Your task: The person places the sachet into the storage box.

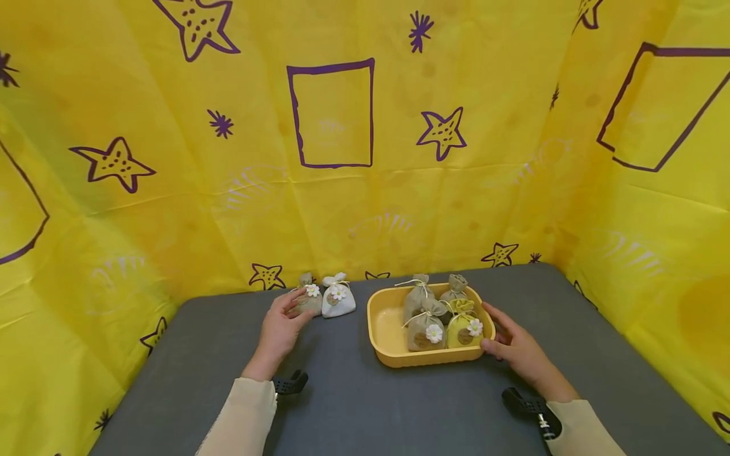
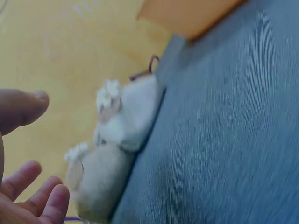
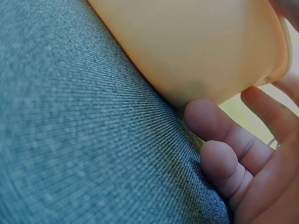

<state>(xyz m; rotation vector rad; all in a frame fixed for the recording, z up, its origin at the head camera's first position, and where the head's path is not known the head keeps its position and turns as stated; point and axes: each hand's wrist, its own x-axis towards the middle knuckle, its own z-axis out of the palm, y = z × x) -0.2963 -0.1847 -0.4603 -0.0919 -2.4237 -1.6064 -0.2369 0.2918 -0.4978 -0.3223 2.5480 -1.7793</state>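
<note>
**Two hands at a yellow tray of little cloth bags**

A person is sitting at a grey bench (image 1: 353, 392) with yellow patterned sheeting (image 1: 342, 190) hanging behind and to both sides.

The left hand (image 1: 281, 329) is lying on the bench with its fingers (image 2: 28, 184) loosely spread and relaxed, gripping nothing. Its fingertips are reaching a beige bag (image 1: 308, 301), which is sitting right at their ends; whether they are actually touching it cannot be told. Just beyond the fingers, on the thumb side, a white bag (image 1: 338, 297) is leaning against the beige one. Both bags are carrying a small white flower and are standing close to the back sheeting.

The right hand (image 1: 513, 347) is resting against the near right corner of a yellow tray (image 1: 383, 326). Its fingers (image 3: 219, 135) are lying gently curved along the tray's outer wall and pressing on it, with the thumb at the front corner; they are not closing around the rim. Inside the tray, just past the fingertips, four bags are standing: a yellow bag (image 1: 463, 326) nearest the fingers, a tan bag (image 1: 424, 329) beside it, and two more grey-beige bags (image 1: 436, 291) behind.
</note>
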